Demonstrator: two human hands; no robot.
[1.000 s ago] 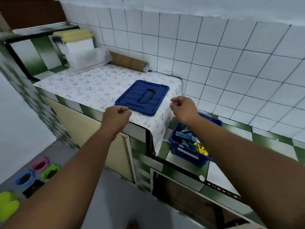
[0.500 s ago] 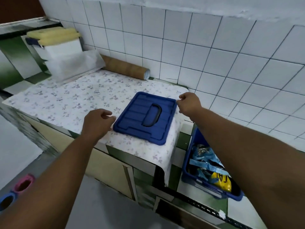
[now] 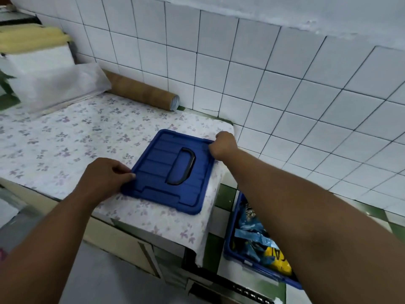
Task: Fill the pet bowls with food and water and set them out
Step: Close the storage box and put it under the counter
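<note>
One head-worn view, forward and down
The wide-angle camera looks from above the near edge of the surface [image 3: 65, 137] — close in, the blue lid [image 3: 157, 172] about mid-frame — toward the tiled wall [image 3: 263, 84] at the far side, with the floor [image 3: 105, 281] at the near left.

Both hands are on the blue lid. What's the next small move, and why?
Probably lift the blue lid straight up off the cloth: the left hand and right hand pinch opposite edges, and the open blue bin waits below right.
</note>
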